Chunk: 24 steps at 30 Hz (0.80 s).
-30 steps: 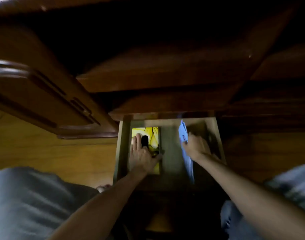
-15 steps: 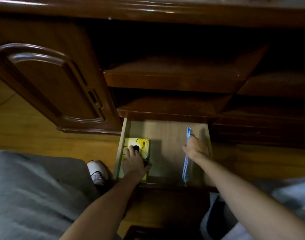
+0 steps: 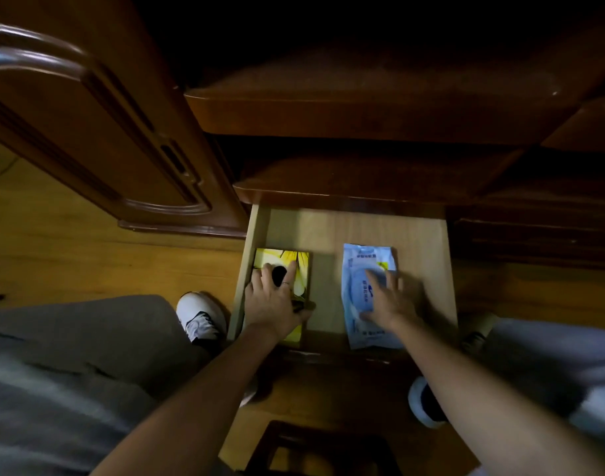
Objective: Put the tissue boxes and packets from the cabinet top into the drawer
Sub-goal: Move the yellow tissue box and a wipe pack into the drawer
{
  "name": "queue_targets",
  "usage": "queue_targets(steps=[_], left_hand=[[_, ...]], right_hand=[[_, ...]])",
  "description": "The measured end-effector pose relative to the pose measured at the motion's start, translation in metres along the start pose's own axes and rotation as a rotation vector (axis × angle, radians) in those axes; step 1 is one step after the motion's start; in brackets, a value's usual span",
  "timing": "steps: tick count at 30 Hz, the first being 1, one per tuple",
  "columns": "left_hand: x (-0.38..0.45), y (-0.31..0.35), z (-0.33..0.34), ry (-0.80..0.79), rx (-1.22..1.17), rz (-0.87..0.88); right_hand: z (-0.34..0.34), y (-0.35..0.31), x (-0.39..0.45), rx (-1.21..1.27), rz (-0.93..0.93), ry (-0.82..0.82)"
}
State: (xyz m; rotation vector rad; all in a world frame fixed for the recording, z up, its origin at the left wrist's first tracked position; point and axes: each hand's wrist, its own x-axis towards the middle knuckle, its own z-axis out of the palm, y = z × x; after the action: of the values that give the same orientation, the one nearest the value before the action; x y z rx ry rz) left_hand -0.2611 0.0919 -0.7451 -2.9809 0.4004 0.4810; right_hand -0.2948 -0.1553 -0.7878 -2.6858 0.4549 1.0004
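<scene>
The low drawer is pulled out below the dark wooden cabinet. A yellow tissue box with a black oval opening lies flat against the drawer's left wall. My left hand rests flat on top of it, fingers spread around the opening. A pale blue tissue packet lies flat in the right half of the drawer. My right hand lies on it with the fingers extended, blurred by motion.
An open cabinet door stands at the left. Dark shelves overhang the drawer. My knees in grey trousers and white shoes flank the drawer on the wooden floor. A dark wooden stool sits below.
The blue packet, held upright on its edge by my right hand, now lies flat on the drawer bottom. My left hand stayed on the yellow box.
</scene>
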Motion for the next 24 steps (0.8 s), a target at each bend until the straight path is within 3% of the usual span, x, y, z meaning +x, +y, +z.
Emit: queue_targets(steps=[3,7,15,20,22,24], left_hand=[[0.001,-0.002,0.001,-0.016,0.008,0.009],[0.001,-0.001,0.0,-0.024,0.003,0.009],[-0.002,0.0,-0.017,-0.08,0.089,0.055],[0.003,-0.009,-0.061,-0.257,-0.036,0.047],[0.008,-0.011,-0.097,-0.2,-0.093,0.046],[0.008,-0.008,-0.143,0.013,-0.156,0.084]], right_hand=[[0.012,-0.014,0.002,0.067,0.006,0.065],[0.024,-0.044,-0.004,0.05,-0.144,0.083],[0.005,-0.057,-0.008,-0.021,-0.177,-0.023],[-0.032,-0.057,-0.036,-0.034,-0.202,-0.032],[-0.067,-0.056,-0.053,0.086,-0.226,0.001],[-0.115,-0.058,-0.076,0.176,-0.266,0.142]])
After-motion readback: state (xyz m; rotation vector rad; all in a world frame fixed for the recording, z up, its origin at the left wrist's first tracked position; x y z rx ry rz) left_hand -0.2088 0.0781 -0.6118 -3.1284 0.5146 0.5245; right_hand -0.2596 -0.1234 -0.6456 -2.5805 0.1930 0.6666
